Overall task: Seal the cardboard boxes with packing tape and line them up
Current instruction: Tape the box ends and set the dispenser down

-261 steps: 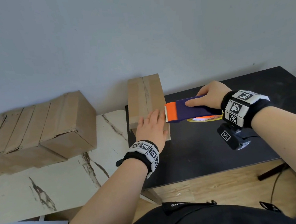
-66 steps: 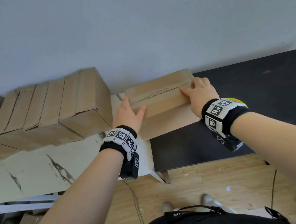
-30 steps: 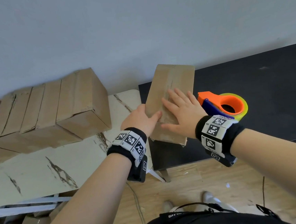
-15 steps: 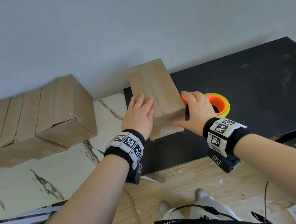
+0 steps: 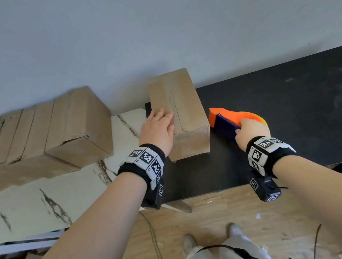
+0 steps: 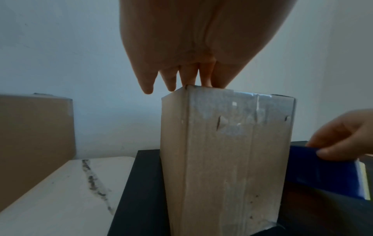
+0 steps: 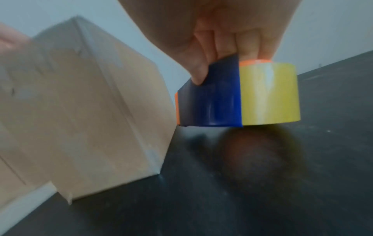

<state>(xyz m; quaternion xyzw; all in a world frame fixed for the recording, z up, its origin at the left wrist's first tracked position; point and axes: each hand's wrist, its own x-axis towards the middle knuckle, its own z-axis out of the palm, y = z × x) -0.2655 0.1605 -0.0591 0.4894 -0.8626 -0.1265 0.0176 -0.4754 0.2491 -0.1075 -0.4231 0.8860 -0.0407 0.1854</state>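
Left hand (image 5: 157,130) flat on closed box (image 5: 181,109); right fingers (image 7: 203,67) around tape dispenser (image 5: 228,119).

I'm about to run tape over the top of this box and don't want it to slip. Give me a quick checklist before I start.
1. Box steadied: left hand rests flat on top. Ok.
2. Tape dispenser gripped by right hand. Ok.
3. Box sits on the black table. Ok.
4. Top seam clear of fingers: left hand lies beside it. Ok.
5. Free tape end ready: cannot tell.
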